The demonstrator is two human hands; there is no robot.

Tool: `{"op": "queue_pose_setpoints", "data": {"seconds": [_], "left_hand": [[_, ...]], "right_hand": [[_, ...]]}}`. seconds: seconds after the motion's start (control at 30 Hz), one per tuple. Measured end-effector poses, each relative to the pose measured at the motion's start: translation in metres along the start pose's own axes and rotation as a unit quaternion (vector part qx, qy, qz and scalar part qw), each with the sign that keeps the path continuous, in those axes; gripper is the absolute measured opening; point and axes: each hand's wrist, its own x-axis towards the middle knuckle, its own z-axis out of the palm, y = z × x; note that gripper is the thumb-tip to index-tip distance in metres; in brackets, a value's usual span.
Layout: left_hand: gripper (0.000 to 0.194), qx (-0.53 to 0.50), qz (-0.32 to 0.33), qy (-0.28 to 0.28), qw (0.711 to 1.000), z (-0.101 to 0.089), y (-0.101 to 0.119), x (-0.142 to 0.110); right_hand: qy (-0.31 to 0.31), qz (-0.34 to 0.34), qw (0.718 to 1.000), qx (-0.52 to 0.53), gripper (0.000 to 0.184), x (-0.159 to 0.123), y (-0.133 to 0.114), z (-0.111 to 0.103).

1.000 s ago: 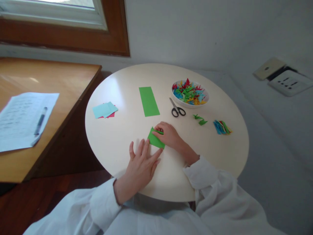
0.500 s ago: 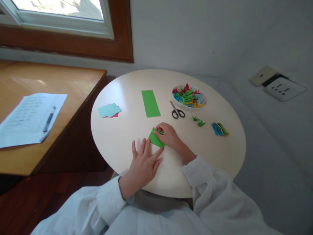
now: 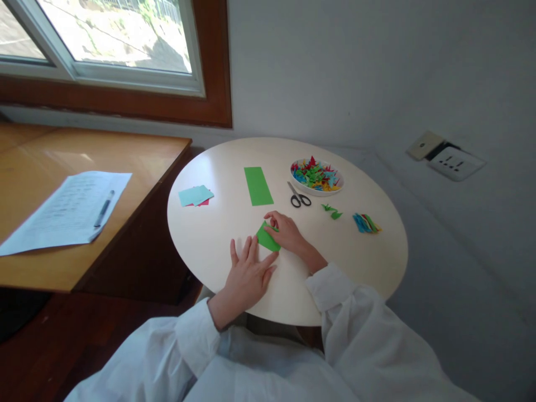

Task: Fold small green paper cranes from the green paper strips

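Note:
On the round white table [image 3: 201, 234] lies a small green paper [image 3: 267, 239], partly folded over on its right side. My left hand [image 3: 249, 273] rests flat with fingers spread, its fingertips touching the paper's near left edges. My right hand [image 3: 287, 230] comes in from the right, thumb and fingers bent around the paper's raised right edge. Part of the paper is hidden under those fingers. Beyond both hands a longer green paper strip [image 3: 258, 186] lies flat. Scissors [image 3: 298, 196] with black handles lie to its right.
A white bowl [image 3: 322, 192] holds many colourful folded paper cranes. Near it are green folded pieces [image 3: 332, 211] and a bundle of coloured paper [image 3: 365, 223]. Light blue and pink sheets [image 3: 196, 195] lie at left. On a wooden desk [image 3: 154, 151] are printed pages [image 3: 62, 206] and a pen [image 3: 104, 209].
The camera view has tilted up, showing more of the window. My right fingers have shifted slightly on the green paper's folded edge. My left hand stays flat in place.

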Motion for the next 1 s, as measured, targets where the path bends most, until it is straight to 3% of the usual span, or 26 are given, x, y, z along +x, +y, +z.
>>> {"op": "queue_pose_setpoints", "data": {"seconds": [0.17,0.47,0.67,0.8,1.0], "left_hand": [[0.034,-0.002,0.011,0.006,1.0,0.0,-0.002,0.0],[0.033,-0.005,0.016,-0.012,1.0,0.001,-0.005,0.002],[0.035,0.003,0.019,-0.024,1.0,0.003,-0.007,0.003],[0.035,-0.013,0.016,-0.006,1.0,0.004,-0.009,0.003],[0.028,-0.114,-0.04,0.032,0.992,0.003,-0.019,0.003]], "right_hand": [[0.008,-0.027,1.0,0.007,0.021,-0.001,0.003,0.002],[0.125,-0.093,0.988,0.019,0.018,-0.022,-0.004,0.0],[0.058,-0.125,0.99,-0.023,0.033,-0.057,-0.01,0.002],[0.053,-0.119,0.991,-0.027,0.03,-0.073,-0.013,0.003],[0.072,-0.118,0.99,-0.033,0.02,-0.089,-0.025,0.0]]}}
